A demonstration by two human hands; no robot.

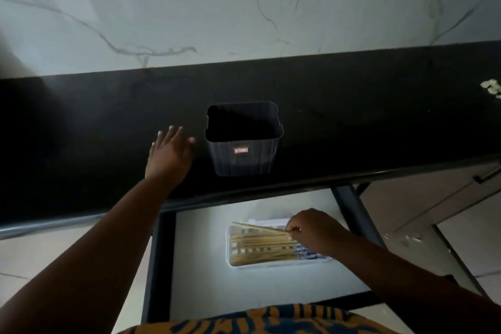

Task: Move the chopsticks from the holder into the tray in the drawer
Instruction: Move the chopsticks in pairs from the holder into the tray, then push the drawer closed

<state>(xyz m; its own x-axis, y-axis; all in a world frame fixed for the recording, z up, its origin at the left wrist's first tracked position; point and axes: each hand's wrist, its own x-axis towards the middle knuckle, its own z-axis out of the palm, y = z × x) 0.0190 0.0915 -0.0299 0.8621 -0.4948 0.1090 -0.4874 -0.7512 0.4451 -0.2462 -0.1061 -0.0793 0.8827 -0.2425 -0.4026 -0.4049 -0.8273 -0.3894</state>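
The holder point(243, 138) is seen standing upright on the black counter point(352, 116), a dark ribbed tub with a small red label on its near wall, and its inside reads as dark; nothing can be made out sticking up from it. At nine o'clock of the holder, just beside it, the left hand point(170, 153) is held over the counter with fingers straight and spread, nothing gripped; whether the palm touches the surface cannot be told.

Below the counter edge, at six o'clock of the holder, the drawer point(200, 266) is pulled open, its pale floor brightly lit. A white tray point(229, 257) is lying on that floor, toward the drawer's right half. The chopsticks point(260, 248) are lying flat inside the tray, a pale yellow bundle running from nine to three o'clock, packed side by side.

At the tray's three o'clock end the right hand point(311, 229) is placed over it, fingers curled. A single chopstick point(257, 227) is pinched between the fingertips, angled across the top of the bundle with its far tip pointing to about ten o'clock, near the tray's far left corner. The blue-patterned ends of the bundle are partly covered by this hand.

A white marbled wall point(244, 8) is seen beyond the counter at twelve o'clock. A small pale object point(491, 88) is lying at the counter's far right edge, too blurred to name. An orange and blue patterned garment point(271, 320) is showing at six o'clock.
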